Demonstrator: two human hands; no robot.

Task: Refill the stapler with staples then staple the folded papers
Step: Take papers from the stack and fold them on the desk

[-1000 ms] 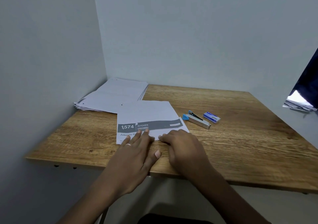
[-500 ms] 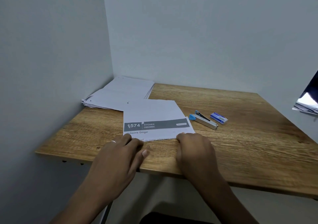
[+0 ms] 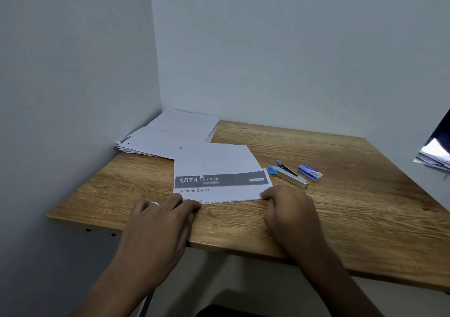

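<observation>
- While the left hand (image 3: 158,221) lies with its fingers stretched flat over the near-left corner of the folded paper (image 3: 219,163), pressing it to the table (image 3: 353,214), a ring (image 3: 154,204) shows on one finger.
- The right hand (image 3: 288,209) sits at the folded paper's near-right corner with its fingers curled. The knuckles meet the paper's edge, but whether the fingers pinch it or only press on it cannot be told.
- The folded paper lies flat between the two hands. Its grey band reading "1,574 KITCHEN" and the line "Julienne Ginger" face up.
- Just right of the folded paper lies the stapler (image 3: 288,175), silver, with its blue end pointing at the paper. It is near the right hand but apart from it.
- Further right of the paper, just beside the stapler, sits a small blue box of staples (image 3: 310,172).
- Behind the folded paper, to its left, a loose stack of white sheets (image 3: 170,131) lies by the walls. The paper's far-left corner appears to overlap the stack.
</observation>
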